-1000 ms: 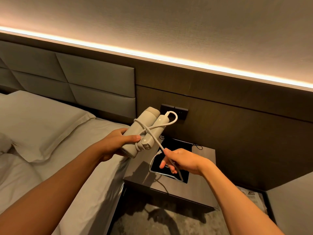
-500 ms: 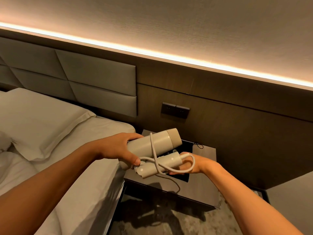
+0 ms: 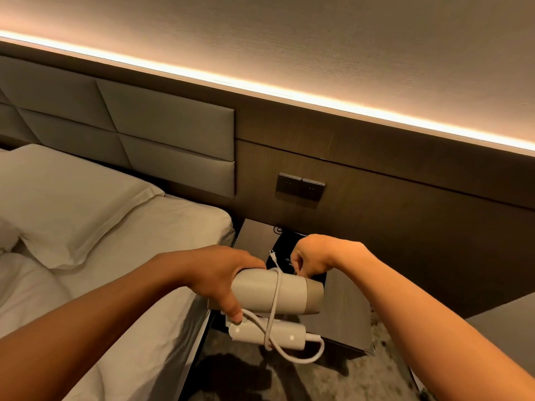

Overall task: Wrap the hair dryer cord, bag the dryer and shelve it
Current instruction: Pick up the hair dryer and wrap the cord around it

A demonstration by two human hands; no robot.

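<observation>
Left hand (image 3: 215, 280) grips our dryer (image 3: 278, 293) above the nightstand (image 3: 346, 311); right hand (image 3: 311, 260) is closed, pinching the cord (image 3: 273, 311) near its plug (image 3: 272, 255). We judge wrapping nearly finished, with bagging and shelving left. Black bag (image 3: 286, 241) lies behind; bed (image 3: 162, 256) alongside.

Beside you a small grey-brown bedside desk (image 3: 344, 314) is standing against the dark wood wall panel, carrying a flat black pouch (image 3: 285, 247) near its back edge. To your left the white-sheeted bed (image 3: 150, 285) is bearing a plump white pillow (image 3: 66, 204) at its head.
</observation>
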